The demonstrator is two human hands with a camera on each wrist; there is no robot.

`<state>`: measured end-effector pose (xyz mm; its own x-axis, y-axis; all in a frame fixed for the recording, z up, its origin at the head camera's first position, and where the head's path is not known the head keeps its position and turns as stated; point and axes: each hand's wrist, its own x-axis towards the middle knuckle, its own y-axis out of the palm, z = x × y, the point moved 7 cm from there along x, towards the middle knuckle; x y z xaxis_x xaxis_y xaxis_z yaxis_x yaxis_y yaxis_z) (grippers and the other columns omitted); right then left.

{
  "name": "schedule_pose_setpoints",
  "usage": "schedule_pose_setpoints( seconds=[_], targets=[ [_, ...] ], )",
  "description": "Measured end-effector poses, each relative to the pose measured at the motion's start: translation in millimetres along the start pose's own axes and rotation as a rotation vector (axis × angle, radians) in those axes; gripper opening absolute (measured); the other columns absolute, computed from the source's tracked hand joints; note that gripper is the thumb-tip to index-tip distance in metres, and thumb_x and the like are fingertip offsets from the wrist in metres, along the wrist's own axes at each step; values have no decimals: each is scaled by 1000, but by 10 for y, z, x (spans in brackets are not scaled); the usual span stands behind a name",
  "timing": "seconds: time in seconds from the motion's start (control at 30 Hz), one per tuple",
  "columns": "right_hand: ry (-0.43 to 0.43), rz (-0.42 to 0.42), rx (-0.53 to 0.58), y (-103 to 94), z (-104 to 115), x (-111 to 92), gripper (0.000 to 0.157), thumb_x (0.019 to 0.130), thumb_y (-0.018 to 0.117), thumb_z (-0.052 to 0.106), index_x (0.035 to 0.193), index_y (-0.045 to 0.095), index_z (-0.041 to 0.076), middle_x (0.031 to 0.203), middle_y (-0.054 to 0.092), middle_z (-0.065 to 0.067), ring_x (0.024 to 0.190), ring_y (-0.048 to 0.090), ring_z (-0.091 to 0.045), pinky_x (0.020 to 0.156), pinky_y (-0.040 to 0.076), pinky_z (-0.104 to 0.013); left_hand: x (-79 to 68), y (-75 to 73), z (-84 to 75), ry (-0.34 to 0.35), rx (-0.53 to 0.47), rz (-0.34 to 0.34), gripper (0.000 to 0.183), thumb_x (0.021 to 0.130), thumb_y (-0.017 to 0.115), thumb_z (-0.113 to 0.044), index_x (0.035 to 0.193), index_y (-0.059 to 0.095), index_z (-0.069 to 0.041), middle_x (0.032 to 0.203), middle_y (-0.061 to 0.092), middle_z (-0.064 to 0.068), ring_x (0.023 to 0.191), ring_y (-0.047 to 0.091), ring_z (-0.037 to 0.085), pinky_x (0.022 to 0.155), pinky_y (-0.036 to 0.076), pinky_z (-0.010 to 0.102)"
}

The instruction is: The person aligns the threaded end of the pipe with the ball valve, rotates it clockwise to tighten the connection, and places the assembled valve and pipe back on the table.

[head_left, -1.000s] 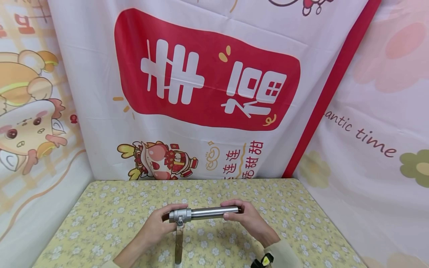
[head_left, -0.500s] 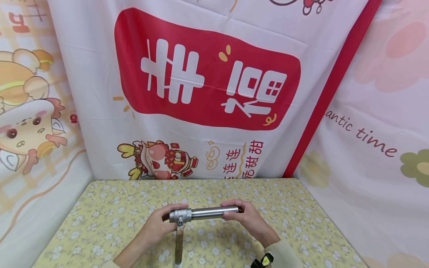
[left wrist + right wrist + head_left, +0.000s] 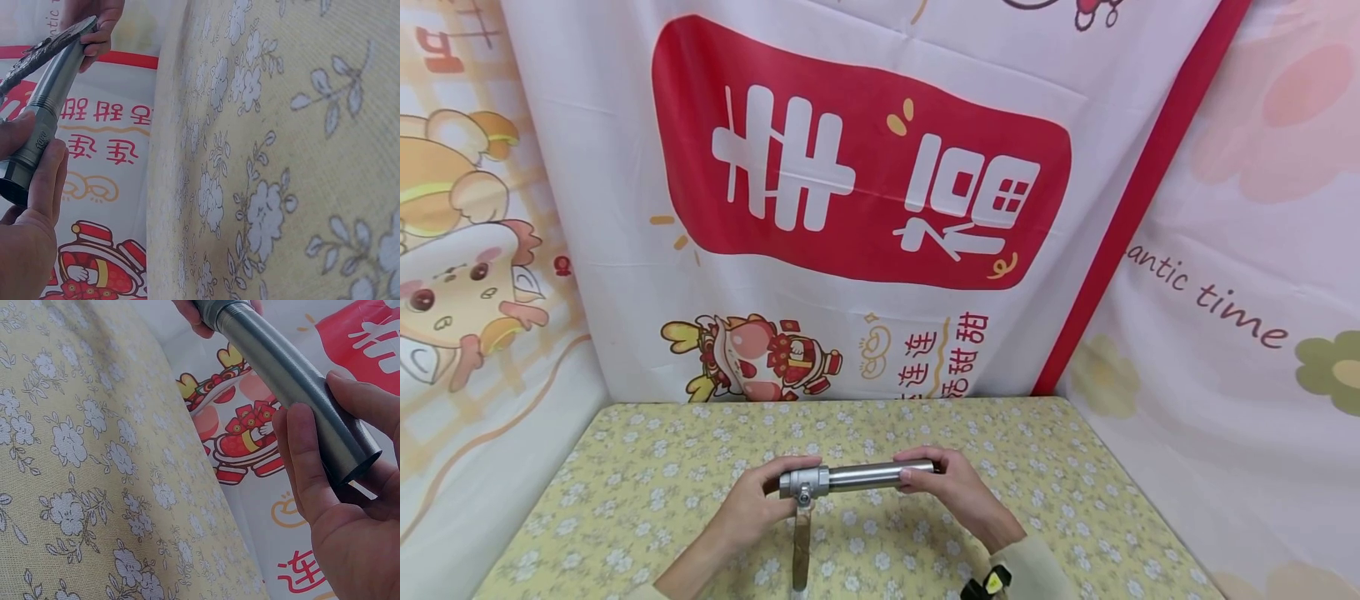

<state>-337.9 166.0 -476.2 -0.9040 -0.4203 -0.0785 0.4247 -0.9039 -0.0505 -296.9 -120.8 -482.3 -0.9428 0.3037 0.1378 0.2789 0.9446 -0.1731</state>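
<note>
I count two bare hands at work over one flower-patterned table [image 3: 625, 517], and between them two metal pieces in line: one valve [image 3: 805, 482] and one smooth steel pipe [image 3: 868, 477]. The left hand [image 3: 748, 504] grips the valve's outer end, thumb on one side and fingers on the other. The right hand [image 3: 958, 492] holds the pipe's far end, its fingers and thumb bent around the tube. The pair is held up above the tabletop, lying crosswise, with the pipe's near end at the valve; how far its thread goes in, I can't quite make out from here. The valve's single lever [image 3: 802, 550] points back toward the person. One black strap [image 3: 988, 583] sits by the right sleeve [image 3: 1037, 571]. Three printed cloths hang around the table, the back one [image 3: 602, 317] with two big white characters on red.
</note>
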Motion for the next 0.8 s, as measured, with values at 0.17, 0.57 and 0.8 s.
schedule_pose_setpoints(
  seconds=[0.17, 0.57, 0.8],
  targets=[
    [4, 3, -2, -2, 1, 0, 39, 103, 78, 20, 135, 72, 0, 133, 72, -17, 110, 76, -22, 109, 57, -56, 0, 0, -16, 6, 8, -5, 50, 96, 75, -3, 146, 69, -9, 151, 60, 27, 118, 65, 30, 81, 60, 29],
    [32, 18, -19, -8, -4, -9, 37, 104, 76, 25, 133, 74, 2, 136, 70, -17, 110, 73, -21, 108, 57, -55, -3, 8, -19, 11, 10, -5, 51, 95, 77, -3, 145, 70, -9, 151, 61, 27, 118, 66, 30, 81, 61, 28],
    [27, 33, -23, -1, 2, -20, 35, 105, 74, 22, 134, 73, 1, 135, 71, -18, 108, 75, -20, 107, 58, -56, 0, 22, -3, 4, -9, 5, 51, 95, 78, -3, 146, 70, -9, 151, 60, 27, 117, 65, 29, 82, 61, 28]
  ],
)
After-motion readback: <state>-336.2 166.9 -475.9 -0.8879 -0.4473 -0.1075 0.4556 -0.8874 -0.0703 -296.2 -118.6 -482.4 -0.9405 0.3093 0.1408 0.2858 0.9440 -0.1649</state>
